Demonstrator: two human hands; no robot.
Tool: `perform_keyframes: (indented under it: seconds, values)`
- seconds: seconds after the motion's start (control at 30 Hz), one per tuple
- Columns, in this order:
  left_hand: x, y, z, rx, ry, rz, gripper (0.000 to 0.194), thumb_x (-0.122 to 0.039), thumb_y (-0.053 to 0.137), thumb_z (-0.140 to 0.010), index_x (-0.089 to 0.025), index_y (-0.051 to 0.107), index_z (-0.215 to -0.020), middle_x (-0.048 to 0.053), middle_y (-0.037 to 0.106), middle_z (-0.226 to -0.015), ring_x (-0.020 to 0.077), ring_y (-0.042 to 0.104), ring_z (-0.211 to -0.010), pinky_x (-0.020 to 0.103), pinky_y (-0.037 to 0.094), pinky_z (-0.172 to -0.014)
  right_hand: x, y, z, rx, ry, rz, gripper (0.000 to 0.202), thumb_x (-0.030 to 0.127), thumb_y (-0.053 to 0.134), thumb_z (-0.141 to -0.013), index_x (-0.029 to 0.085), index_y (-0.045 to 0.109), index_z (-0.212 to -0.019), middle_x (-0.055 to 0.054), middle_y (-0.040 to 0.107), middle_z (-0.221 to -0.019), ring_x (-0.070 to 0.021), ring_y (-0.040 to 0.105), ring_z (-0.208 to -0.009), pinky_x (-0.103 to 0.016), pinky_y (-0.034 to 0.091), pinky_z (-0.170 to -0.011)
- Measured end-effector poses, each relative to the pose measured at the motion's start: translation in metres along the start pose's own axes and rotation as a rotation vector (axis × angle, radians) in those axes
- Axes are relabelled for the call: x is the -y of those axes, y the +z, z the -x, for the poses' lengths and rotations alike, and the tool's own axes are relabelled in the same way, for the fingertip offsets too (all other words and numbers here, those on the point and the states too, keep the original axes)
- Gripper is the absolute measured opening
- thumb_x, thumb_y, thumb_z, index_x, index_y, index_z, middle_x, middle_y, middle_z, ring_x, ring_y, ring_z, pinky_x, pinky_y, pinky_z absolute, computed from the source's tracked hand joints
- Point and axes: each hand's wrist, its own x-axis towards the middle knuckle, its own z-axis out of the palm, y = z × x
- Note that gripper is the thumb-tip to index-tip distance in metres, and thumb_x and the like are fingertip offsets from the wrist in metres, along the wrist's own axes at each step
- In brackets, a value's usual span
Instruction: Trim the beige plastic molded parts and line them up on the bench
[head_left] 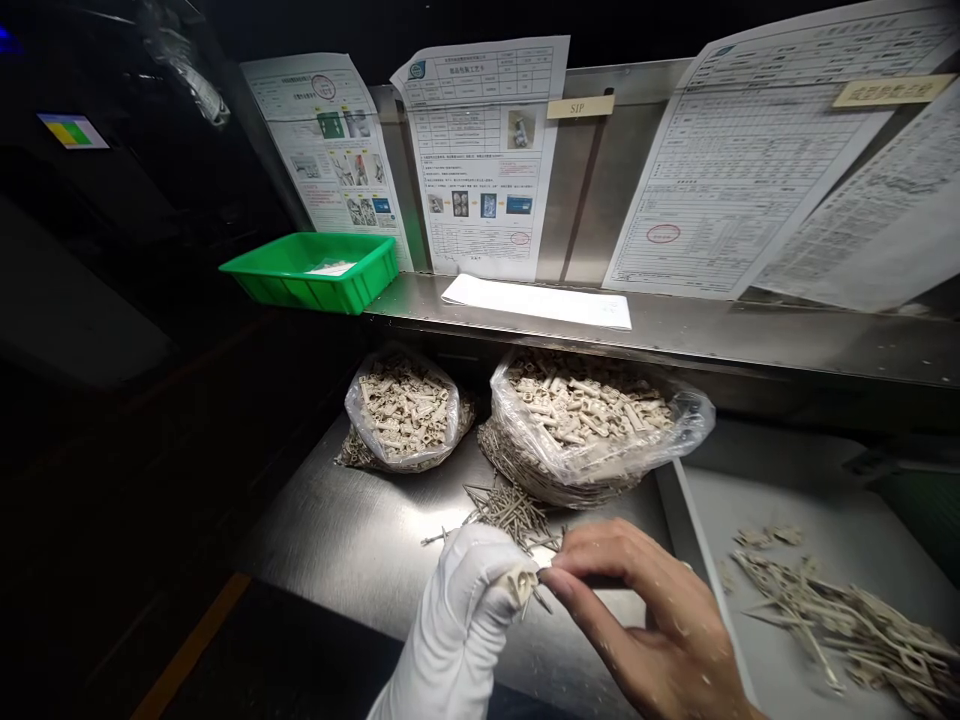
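Plastic piece (523, 583), small and beige, sits pinched between both hands just above the front edge of the steel bench (352, 545). The left hand (469, 620), in a white glove, is clenched around its body, thumb and forefinger pressing it from the left. The right hand (645, 625), bare, closes its thumb and fingertips on the piece's other end, so the 2 hands meet on it. Thin grey sprue stems appear to stick down from it, though the detail is too small to be sure. Holding it this close, under the head camera, likely keeps the small part in good view and steady while the fingers work on it.

Just behind the hands lies a loose heap of thin runners (510, 515), spread on the bench within easy reach. Further back stand 2 open clear bags: the smaller bag (405, 410) on the left and the larger bag (592, 420) to its right, both full of similar beige parts, mouths rolled open so contents can be taken or dropped without fuss. To the right, a shallow grey tray (847, 510) holds a scatter of branched sprues (840, 620), kept apart from the bagged parts.

Above, a steel shelf (750, 335) carries a green bin (315, 272) at its left end and a white sheet (536, 300) lying flat. Printed instruction sheets (484, 150) lean against the back panel, facing the person so they can be read from the working position.
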Motion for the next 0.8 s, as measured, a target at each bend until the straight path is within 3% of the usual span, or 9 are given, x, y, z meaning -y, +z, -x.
perform_keyframes:
  seconds: [0.1,0.2,0.3,0.4,0.47,0.57,0.67,0.8]
  values:
    - [0.001,0.004,-0.003,-0.027,0.061,0.028,0.028,-0.048,0.047,-0.107,-0.031,0.068,-0.105,0.000,0.059,-0.095,0.0172,0.057,-0.089,0.029,0.044,-0.082,-0.001,-0.003,-0.001,0.020,-0.002,-0.043,0.019,0.003,0.072,-0.091,0.021,0.069,-0.097,-0.002,0.074,-0.081,-0.0154,0.071,-0.073,-0.026,0.057,-0.065]
    - [0.000,0.007,-0.002,0.019,0.010,0.114,0.029,-0.048,0.046,-0.108,-0.030,0.070,-0.106,0.000,0.059,-0.095,0.0170,0.056,-0.088,0.028,0.044,-0.083,-0.002,-0.007,0.001,0.061,0.085,-0.102,0.014,0.008,0.072,-0.093,0.021,0.070,-0.092,-0.002,0.074,-0.082,-0.0150,0.071,-0.073,-0.024,0.057,-0.064]
    - [-0.002,0.006,0.000,0.100,-0.140,0.221,0.034,-0.051,0.044,-0.109,-0.028,0.068,-0.099,0.001,0.056,-0.092,0.0177,0.054,-0.087,0.030,0.044,-0.084,-0.003,-0.010,0.002,0.148,0.302,-0.205,0.010,0.022,0.071,-0.097,0.022,0.071,-0.087,-0.003,0.074,-0.082,-0.0153,0.070,-0.073,-0.023,0.056,-0.063]
    - [-0.007,0.003,-0.001,0.138,-0.243,0.220,0.039,-0.054,0.045,-0.107,-0.026,0.068,-0.095,0.001,0.054,-0.090,0.0188,0.054,-0.087,0.033,0.044,-0.085,-0.007,-0.008,0.002,0.237,0.557,-0.349,0.024,0.040,0.069,-0.099,0.021,0.070,-0.085,-0.003,0.072,-0.081,-0.0159,0.067,-0.074,-0.024,0.054,-0.065]
    - [-0.013,0.002,-0.005,0.141,-0.288,0.179,0.040,-0.054,0.046,-0.106,-0.024,0.069,-0.092,0.002,0.057,-0.090,0.0197,0.056,-0.087,0.033,0.045,-0.085,-0.011,-0.005,0.001,0.264,0.644,-0.418,0.031,0.049,0.068,-0.099,0.021,0.067,-0.085,-0.001,0.069,-0.079,-0.0152,0.063,-0.073,-0.024,0.052,-0.066]
    - [-0.023,0.004,-0.010,0.053,-0.365,0.152,0.029,-0.050,0.055,-0.104,-0.027,0.073,-0.099,0.002,0.065,-0.096,0.0201,0.060,-0.091,0.032,0.047,-0.088,-0.018,-0.001,0.001,0.166,0.631,-0.344,0.031,0.049,0.063,-0.102,0.022,0.065,-0.089,0.000,0.065,-0.080,-0.0139,0.060,-0.074,-0.022,0.050,-0.067]
    - [-0.029,0.009,-0.009,-0.079,-0.479,0.211,0.018,-0.045,0.068,-0.097,-0.029,0.074,-0.101,-0.001,0.069,-0.090,0.0168,0.061,-0.082,0.027,0.050,-0.080,-0.022,-0.004,0.001,0.016,0.550,-0.140,0.023,0.043,0.056,-0.107,0.025,0.066,-0.098,0.001,0.065,-0.086,-0.0141,0.062,-0.078,-0.021,0.051,-0.068]
    - [-0.029,0.012,-0.006,-0.163,-0.508,0.290,0.017,-0.041,0.076,-0.091,-0.025,0.071,-0.089,-0.003,0.066,-0.076,0.0141,0.060,-0.075,0.025,0.050,-0.076,-0.020,-0.012,-0.001,0.043,0.308,0.028,0.012,0.037,0.063,-0.104,0.026,0.069,-0.101,0.000,0.070,-0.089,-0.0157,0.065,-0.078,-0.024,0.050,-0.066]
